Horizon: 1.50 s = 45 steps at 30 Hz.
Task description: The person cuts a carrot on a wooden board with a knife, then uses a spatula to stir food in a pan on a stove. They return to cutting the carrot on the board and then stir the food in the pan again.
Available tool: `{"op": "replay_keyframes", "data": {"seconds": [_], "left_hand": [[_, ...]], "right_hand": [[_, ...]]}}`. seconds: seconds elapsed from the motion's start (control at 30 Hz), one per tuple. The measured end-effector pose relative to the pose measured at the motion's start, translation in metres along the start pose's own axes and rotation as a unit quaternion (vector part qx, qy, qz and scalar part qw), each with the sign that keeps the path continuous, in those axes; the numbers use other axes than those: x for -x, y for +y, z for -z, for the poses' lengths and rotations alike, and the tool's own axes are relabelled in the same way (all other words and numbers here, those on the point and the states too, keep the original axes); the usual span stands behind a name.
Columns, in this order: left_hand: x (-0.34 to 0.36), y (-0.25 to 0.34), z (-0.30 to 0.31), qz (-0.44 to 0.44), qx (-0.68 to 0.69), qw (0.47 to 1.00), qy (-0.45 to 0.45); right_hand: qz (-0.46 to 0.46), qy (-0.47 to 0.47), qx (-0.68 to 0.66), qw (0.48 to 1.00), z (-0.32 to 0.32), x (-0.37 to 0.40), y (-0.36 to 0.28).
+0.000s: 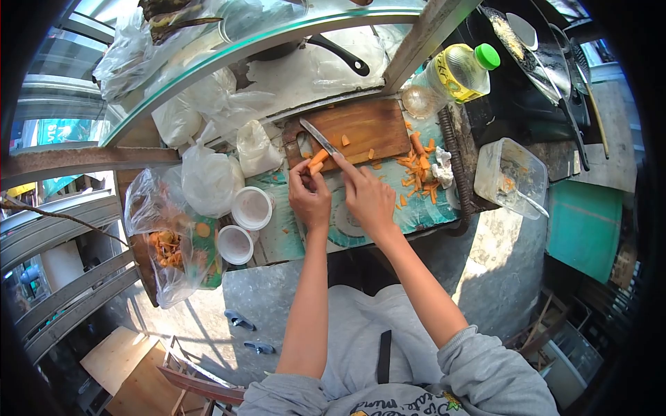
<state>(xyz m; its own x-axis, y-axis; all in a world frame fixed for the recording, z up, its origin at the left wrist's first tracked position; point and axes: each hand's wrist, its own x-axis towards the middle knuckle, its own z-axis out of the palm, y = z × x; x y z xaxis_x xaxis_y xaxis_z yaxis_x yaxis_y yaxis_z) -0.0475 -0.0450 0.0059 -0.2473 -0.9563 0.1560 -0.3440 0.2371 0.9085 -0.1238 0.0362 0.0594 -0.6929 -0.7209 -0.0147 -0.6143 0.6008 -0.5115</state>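
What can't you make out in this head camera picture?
All in the head view:
- Handle of the silver-bladed knife: hidden by the right hand.
- Lower end of the orange carrot piece: covered by the left hand.
- Contents of the knotted white plastic bag: veiled by cloudy plastic.
- Full lettering on the grey shirt: cut off by the bottom edge.

A cramped food-preparation stall or kitchen, its counter crowded with a wooden cutting board (378, 125), cut carrots (421, 170), a black frying pan (510, 38), plastic bags (208, 182) and a glass shelf (270, 33)
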Motion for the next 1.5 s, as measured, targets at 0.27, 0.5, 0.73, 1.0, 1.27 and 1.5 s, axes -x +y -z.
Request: {"op": "replay_keyframes", "data": {"seconds": [0.27,0.5,0.73,1.0,1.27,1.5], "left_hand": [[-0.003,0.003,0.001,-0.014,-0.029,0.999,0.018],[-0.001,0.0,0.0,-0.035,-0.046,0.998,0.026],[-0.003,0.004,0.001,-0.037,-0.024,0.998,0.034],[-0.003,0.008,0.003,-0.034,-0.027,0.999,0.018],[-0.004,0.01,0.002,-0.022,-0.028,0.999,0.019],[-0.004,0.01,0.001,-0.029,-0.054,0.998,0.003]], "right_hand": [[-0.075,-0.085,-0.119,0.987,0.02,-0.002,0.011],[-0.01,-0.105,-0.174,0.979,0.019,0.03,0.01],[-0.088,-0.133,-0.212,0.964,0.027,0.032,-0.003],[-0.128,-0.114,-0.191,0.966,0.024,0.029,-0.008],[-0.129,-0.117,-0.174,0.969,0.019,0.024,-0.01],[-0.106,-0.106,-0.178,0.973,0.007,0.032,0.0]]}}
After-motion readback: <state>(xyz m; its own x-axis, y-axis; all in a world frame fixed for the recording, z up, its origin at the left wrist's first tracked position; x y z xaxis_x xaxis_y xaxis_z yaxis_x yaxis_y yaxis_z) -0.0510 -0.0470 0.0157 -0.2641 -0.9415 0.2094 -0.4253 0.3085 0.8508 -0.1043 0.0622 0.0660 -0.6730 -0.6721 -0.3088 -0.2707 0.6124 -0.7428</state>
